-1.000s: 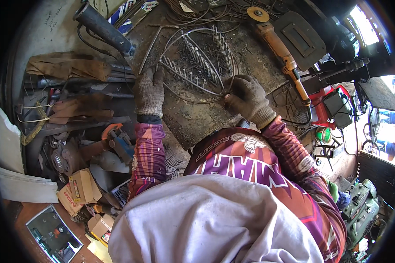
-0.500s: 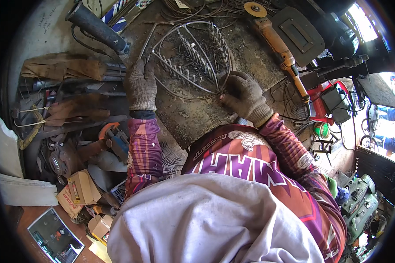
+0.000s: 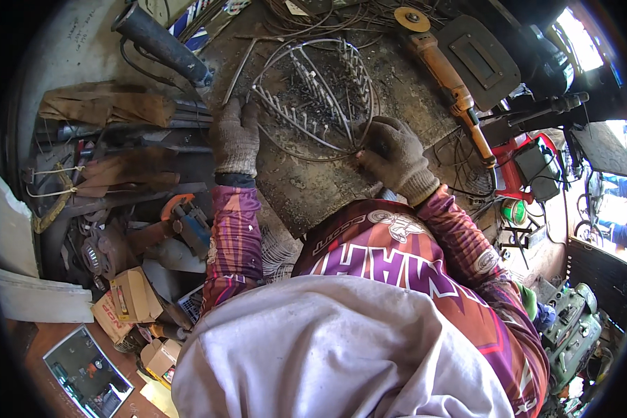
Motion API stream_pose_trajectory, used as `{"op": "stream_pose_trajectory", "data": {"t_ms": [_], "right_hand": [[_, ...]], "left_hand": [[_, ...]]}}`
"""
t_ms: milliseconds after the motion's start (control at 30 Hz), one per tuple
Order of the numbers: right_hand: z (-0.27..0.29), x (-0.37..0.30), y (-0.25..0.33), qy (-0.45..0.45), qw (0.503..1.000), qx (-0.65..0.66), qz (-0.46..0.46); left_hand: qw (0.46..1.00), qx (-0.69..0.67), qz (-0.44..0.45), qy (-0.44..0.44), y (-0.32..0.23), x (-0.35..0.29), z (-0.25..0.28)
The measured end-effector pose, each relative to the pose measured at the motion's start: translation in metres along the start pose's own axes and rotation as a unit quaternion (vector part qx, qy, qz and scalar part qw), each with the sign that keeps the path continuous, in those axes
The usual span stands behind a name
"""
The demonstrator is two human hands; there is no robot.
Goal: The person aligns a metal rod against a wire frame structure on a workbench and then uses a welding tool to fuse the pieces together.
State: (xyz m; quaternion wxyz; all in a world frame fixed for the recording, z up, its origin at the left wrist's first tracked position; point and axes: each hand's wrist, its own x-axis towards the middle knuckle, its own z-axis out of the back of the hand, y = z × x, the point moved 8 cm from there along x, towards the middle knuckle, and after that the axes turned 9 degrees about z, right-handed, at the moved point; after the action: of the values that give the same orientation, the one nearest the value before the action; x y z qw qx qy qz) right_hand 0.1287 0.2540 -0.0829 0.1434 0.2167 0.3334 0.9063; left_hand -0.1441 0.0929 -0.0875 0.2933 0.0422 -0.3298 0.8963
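Note:
A round frame of bent metal wire (image 3: 301,130) lies on the dark, gritty worktop (image 3: 306,191). Straight rods cross inside its hoop, and rows of short metal pegs stand along them. My left hand (image 3: 237,138), in a grey-brown knit glove, is closed at the hoop's left rim, close to the end of a thin bent rod (image 3: 240,71); its fingertips are partly hidden. At the hoop's near right rim, my right hand (image 3: 397,157), gloved alike, has thumb and fingers curled together on the wire.
An orange angle grinder (image 3: 447,82) lies at the right, beside a dark welding mask (image 3: 477,59). Coiled wire (image 3: 313,24) sits at the far edge. A dark metal tube (image 3: 161,45) leans at the far left. Pipes, tools and open cardboard boxes (image 3: 136,296) crowd the left side.
The whole view has shifted slightly, so everything appears a little farther right. Both hands stay in about the same places on the wire frame.

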Motion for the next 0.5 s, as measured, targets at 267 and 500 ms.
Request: {"op": "stream_pose_trajectory", "data": {"t_ms": [267,500], "right_hand": [[0.0030,-0.0007,0.0016,-0.013,1.000,-0.018,-0.001],[0.0066,0.0022,-0.0024,-0.023,0.997,-0.056,-0.038]], "left_hand": [[1.000,0.016,0.004,0.003,0.0018,-0.0012,-0.0036],[0.997,0.060,0.014,0.034,-0.0011,-0.0012,-0.0098]]}}
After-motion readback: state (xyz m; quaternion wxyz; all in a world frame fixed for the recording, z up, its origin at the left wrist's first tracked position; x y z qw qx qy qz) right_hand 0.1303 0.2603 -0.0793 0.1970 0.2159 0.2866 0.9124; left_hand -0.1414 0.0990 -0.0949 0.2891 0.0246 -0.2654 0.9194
